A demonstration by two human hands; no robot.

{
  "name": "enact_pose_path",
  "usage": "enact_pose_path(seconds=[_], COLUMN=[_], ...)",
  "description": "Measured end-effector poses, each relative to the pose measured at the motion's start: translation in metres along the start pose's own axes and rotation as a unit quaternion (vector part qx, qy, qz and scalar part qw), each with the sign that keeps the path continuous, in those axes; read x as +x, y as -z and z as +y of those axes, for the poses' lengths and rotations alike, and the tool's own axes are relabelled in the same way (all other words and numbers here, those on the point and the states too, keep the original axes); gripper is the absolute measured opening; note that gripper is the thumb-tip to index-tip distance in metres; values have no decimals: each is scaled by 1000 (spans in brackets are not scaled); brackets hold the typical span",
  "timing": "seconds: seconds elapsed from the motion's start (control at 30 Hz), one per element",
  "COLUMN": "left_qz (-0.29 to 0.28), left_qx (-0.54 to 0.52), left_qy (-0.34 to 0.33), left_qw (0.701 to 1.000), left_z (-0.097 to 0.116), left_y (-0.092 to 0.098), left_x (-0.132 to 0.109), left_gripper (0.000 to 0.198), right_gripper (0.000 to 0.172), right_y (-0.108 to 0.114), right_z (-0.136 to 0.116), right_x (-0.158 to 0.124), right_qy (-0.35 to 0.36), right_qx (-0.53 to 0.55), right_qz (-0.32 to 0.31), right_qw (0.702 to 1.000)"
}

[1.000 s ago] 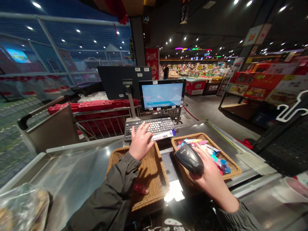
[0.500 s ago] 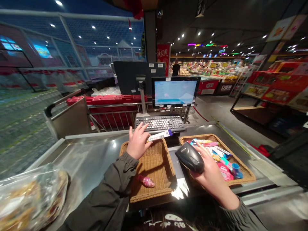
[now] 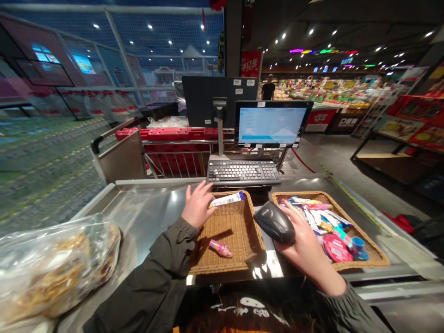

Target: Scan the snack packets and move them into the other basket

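My left hand (image 3: 197,206) pinches one end of a slim white packet (image 3: 227,200) with a purple tip and a barcode, holding it over the back of the left wicker basket (image 3: 211,226). A small pink wrapped sweet-like item (image 3: 220,248) lies at the bottom of that basket. In my right hand (image 3: 307,247) is a black handheld barcode scanner (image 3: 274,223), its head angled toward the left basket. Beside and partly behind this hand stands the right wicker basket (image 3: 373,263). It holds several colourful packets, a round pink pack (image 3: 336,247) and a blue cup-shaped piece (image 3: 359,247).
A keyboard (image 3: 244,171) and a lit monitor (image 3: 272,124) stand behind the baskets. Clear bags of food (image 3: 65,273) lie on the metal counter (image 3: 145,203) at left. A metal cart (image 3: 173,159) is behind the counter, and a person (image 3: 268,88) stands in the distance.
The view has swung left and slightly down. Against the keyboard and basket, my left hand with the packet has come lower and nearer. My right hand still grips the scanner.
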State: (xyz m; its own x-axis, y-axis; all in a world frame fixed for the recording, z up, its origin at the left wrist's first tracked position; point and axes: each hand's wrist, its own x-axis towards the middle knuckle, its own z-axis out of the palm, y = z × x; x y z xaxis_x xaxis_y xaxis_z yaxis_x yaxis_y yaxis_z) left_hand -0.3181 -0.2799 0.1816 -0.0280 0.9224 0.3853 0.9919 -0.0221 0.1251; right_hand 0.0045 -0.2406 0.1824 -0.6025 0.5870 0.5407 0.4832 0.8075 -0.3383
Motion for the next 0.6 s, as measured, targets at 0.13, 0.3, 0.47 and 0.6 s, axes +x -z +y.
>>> enact_pose_path(seconds=[0.13,0.3,0.47,0.6], left_qz=[-25,-71,-145,-210], left_qx=[-3,4,-4,-17], left_qy=[7,11,2,-5], left_qw=[1000,997,989,978], left_z=[-5,-9,-12,-12], left_y=[-3,-10,-22,-34], left_x=[-8,-22,-39,-51], left_gripper=[11,12,12,11], right_gripper=[45,48,43,42], right_y=[-3,-9,-12,-12], right_z=[-4,-7,-10,-14], right_x=[2,0,0,2], right_qy=[2,-10,-5,0], right_qx=[-1,11,19,18], right_qz=[-17,-44,-61,-70], right_qw=[1000,999,998,997])
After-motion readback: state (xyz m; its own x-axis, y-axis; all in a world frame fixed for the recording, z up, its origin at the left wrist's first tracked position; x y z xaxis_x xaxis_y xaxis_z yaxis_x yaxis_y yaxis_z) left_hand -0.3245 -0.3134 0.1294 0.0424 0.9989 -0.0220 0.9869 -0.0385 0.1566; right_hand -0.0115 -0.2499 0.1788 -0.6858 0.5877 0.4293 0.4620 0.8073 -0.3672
